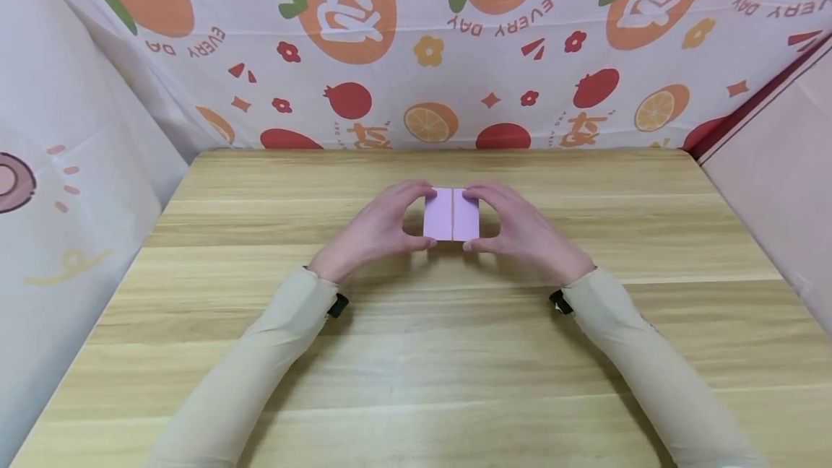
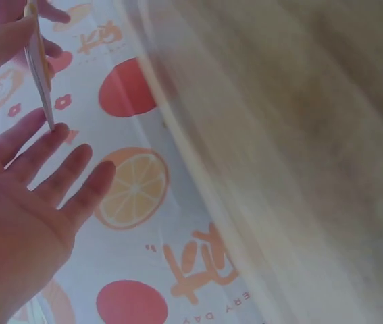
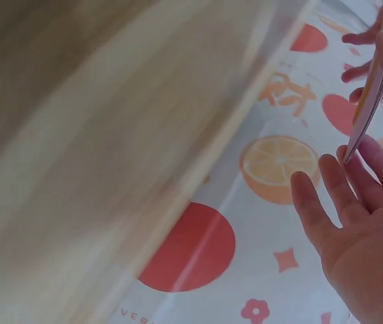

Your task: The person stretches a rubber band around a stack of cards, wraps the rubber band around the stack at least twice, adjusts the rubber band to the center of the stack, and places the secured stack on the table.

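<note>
A small folded paper (image 1: pixel 438 215), pale purple on the face toward the head camera, is held up in the middle of the head view. Its two flaps meet along a thin brownish vertical line. My left hand (image 1: pixel 380 228) pinches its left side, index finger at the top corner and thumb at the bottom one. On the opposite side, my right hand (image 1: pixel 523 230) grips the matching corners in the same way. In the left wrist view the paper (image 2: pixel 39 71) appears nearly edge-on, thin and layered, with some yellow-orange on it. The other fingers spread behind it.
Under both arms lies a wood-grain table (image 1: pixel 416 367). A white cloth (image 1: pixel 227 92) with fruit prints hangs along its far edge, and pale cloths hang at both sides. Dark bands (image 1: pixel 337 305) show at the sleeve cuffs.
</note>
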A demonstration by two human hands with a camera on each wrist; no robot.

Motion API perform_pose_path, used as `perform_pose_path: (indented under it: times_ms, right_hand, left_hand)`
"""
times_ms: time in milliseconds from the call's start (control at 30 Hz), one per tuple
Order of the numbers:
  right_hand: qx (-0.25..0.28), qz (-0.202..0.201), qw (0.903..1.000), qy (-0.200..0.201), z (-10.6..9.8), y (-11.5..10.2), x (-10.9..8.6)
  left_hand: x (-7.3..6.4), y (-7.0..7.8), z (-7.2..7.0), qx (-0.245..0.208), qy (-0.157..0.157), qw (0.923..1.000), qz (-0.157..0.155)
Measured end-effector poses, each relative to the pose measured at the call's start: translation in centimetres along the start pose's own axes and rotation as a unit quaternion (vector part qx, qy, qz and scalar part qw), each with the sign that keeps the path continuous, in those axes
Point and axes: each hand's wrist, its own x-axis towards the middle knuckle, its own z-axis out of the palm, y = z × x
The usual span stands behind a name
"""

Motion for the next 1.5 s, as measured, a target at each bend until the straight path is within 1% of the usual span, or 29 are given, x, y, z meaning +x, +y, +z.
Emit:
perform_pose_path:
  times_ms: [100,200,433,533,667,733,867,1000,1133,1200,1333,1500]
  right_hand:
    - [-0.011,0.003,0.9997,-0.022,0.0,0.4,0.7]
    - [-0.018,0.011,0.9988,-0.045,0.1,1.0,1.4]
    - [-0.029,0.012,0.9954,-0.09,0.5,2.1,3.1]
    - [-0.026,0.022,0.9934,-0.109,0.8,2.6,3.6]
    - [-0.036,0.033,0.9897,-0.135,1.3,3.4,4.1]
    - [-0.04,0.03,0.9887,-0.141,1.4,3.7,4.3]
    - [-0.042,0.018,0.9886,-0.143,1.3,4.0,4.5]
    - [-0.031,0.01,0.9883,-0.149,1.1,4.3,4.4]
    - [-0.021,0.008,0.9865,-0.162,0.9,4.6,4.2]
    - [-0.018,0.009,0.9854,-0.169,0.9,4.6,4.1]
    - [-0.015,0.014,0.9847,-0.173,0.9,4.6,4.1]
    - [-0.012,0.016,0.9849,-0.172,0.8,4.6,4.2]
  left_hand:
    - [0.4,-0.4,0.1,0.018,-0.012,0.9997,-0.004]
    - [1.0,-0.9,0.3,0.042,-0.03,0.9986,-0.015]
    - [2.1,-2.1,0.8,0.086,-0.087,0.9916,-0.044]
    - [2.5,-2.6,1.1,0.1,-0.099,0.9891,-0.044]
    - [2.8,-3.0,1.5,0.113,-0.109,0.9867,-0.04]
    - [2.9,-3.1,1.6,0.115,-0.111,0.9863,-0.041]
    - [3.1,-3.2,1.7,0.105,-0.11,0.9874,-0.043]
    - [3.1,-3.5,1.7,0.093,-0.112,0.9886,-0.038]
    - [3.1,-4.3,1.6,0.08,-0.119,0.9892,-0.032]
    - [3.0,-4.6,1.6,0.07,-0.122,0.9895,-0.035]
    - [3.0,-4.7,1.6,0.053,-0.123,0.9902,-0.037]
    - [3.2,-4.7,1.5,0.051,-0.128,0.9896,-0.042]
